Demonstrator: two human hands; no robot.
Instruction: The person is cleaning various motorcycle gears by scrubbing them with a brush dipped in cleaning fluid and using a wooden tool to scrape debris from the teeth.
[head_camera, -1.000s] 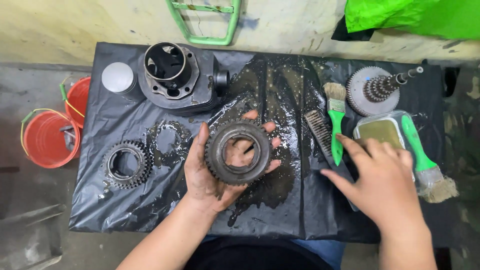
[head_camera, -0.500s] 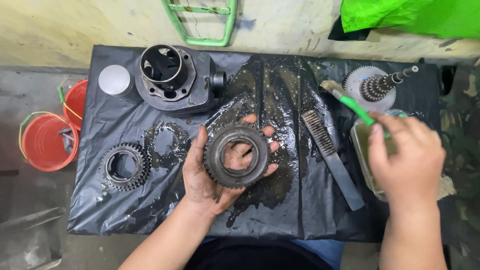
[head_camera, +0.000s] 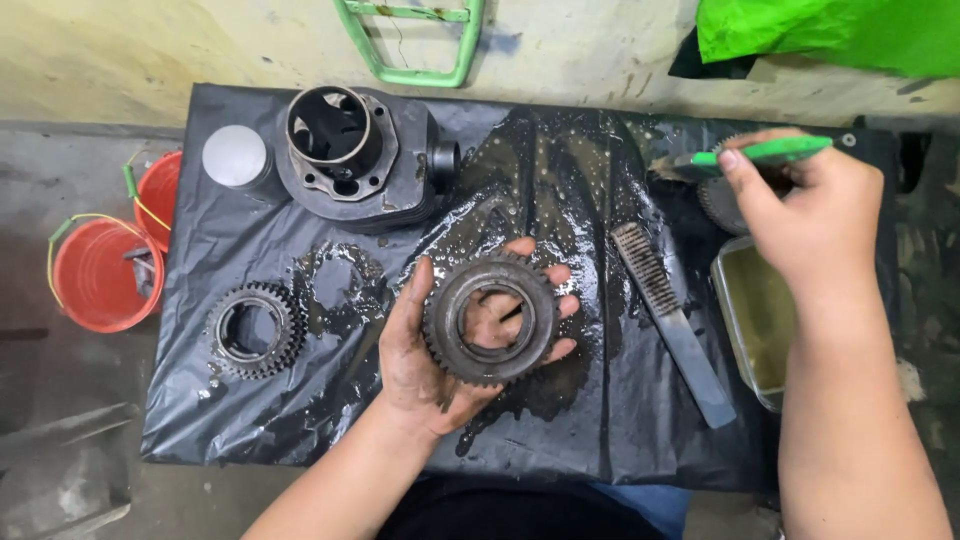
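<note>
At centre frame, above a wet black plastic sheet (head_camera: 250, 420): a dark, oily toothed gear (head_camera: 490, 318), ring-shaped with an open bore, lying flat on the upturned left hand (head_camera: 440, 350); thumb curled up against the gear's left rim, fingers (head_camera: 555, 300) spread beneath and showing past its right edge, so a loose cradling hold rather than a tight clasp, palm and fingers smeared with grease. To the upper right, well apart from the gear: right hand (head_camera: 810, 215) closed around the green handle of a brush (head_camera: 745, 158), thumb pressed on top of the handle, bristle end pointing left over the sheet. Beneath that hand, a toothed part (head_camera: 715, 200), mostly hidden. Just below, at the sheet's right edge, a rectangular container (head_camera: 755, 310) holding murky yellowish liquid. Between gear and container, a dark wire brush (head_camera: 665, 315) lying diagonally, bristles at its upper end. Left of the held gear, a second, smaller gear (head_camera: 255, 328) flat on the sheet, with an oily ring-shaped stain (head_camera: 340, 285) beside it. Further back, a finned engine cylinder (head_camera: 355, 155) with its bore facing up, and a round silver piston (head_camera: 235, 157) just beside it to the left. Off the sheet at far left, two small orange buckets (head_camera: 95, 275). Along the top edge, a green metal frame (head_camera: 415, 40) against the wall and a bright green cloth (head_camera: 830, 30).
</note>
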